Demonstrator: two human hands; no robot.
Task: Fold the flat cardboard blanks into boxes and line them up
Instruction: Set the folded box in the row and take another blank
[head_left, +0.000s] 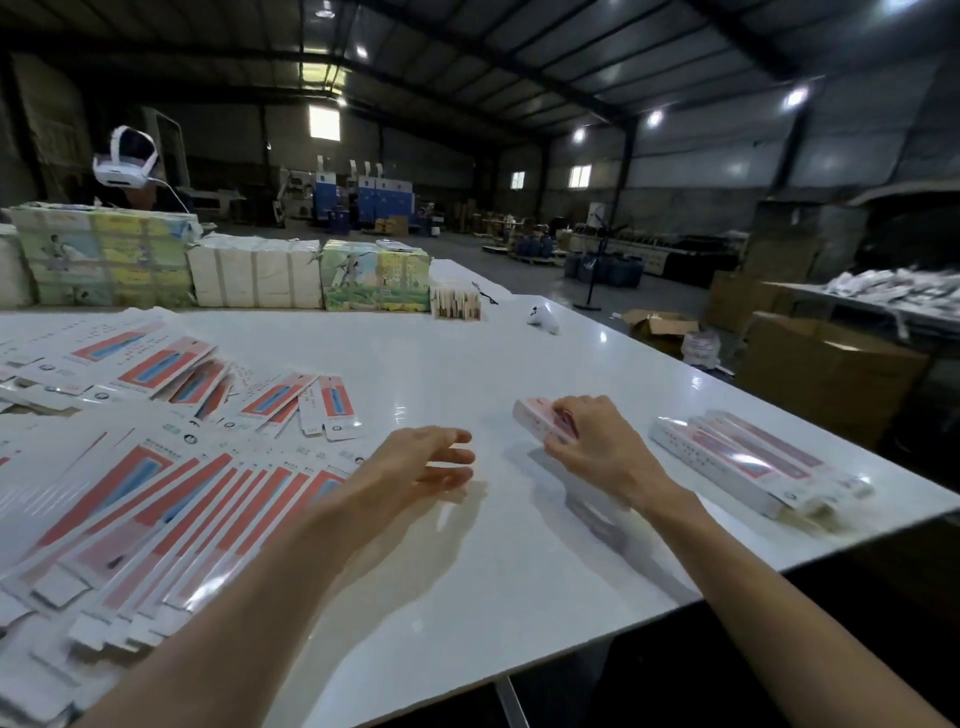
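We have bare white table (415, 364) open ahead, from centre toward 12 o'clock. Fanned flat blanks (156, 493) crowd 8 to 10 o'clock, folded boxes (753, 462) line 3 o'clock, wrapped bundles (254, 278) wall off 11 o'clock, and a white controller (544, 317) sits at 1.

right hand (597, 441) gripping folded box (540, 418), left hand (421, 460) open

White glossy table (467, 364) carries a wide spread of flat cardboard blanks (182, 493) across its left side, a row of folded boxes (753, 462) lying side by side near the right edge, wrapped bundles (254, 275) along the far edge, and a white controller (543, 317) apart from them.
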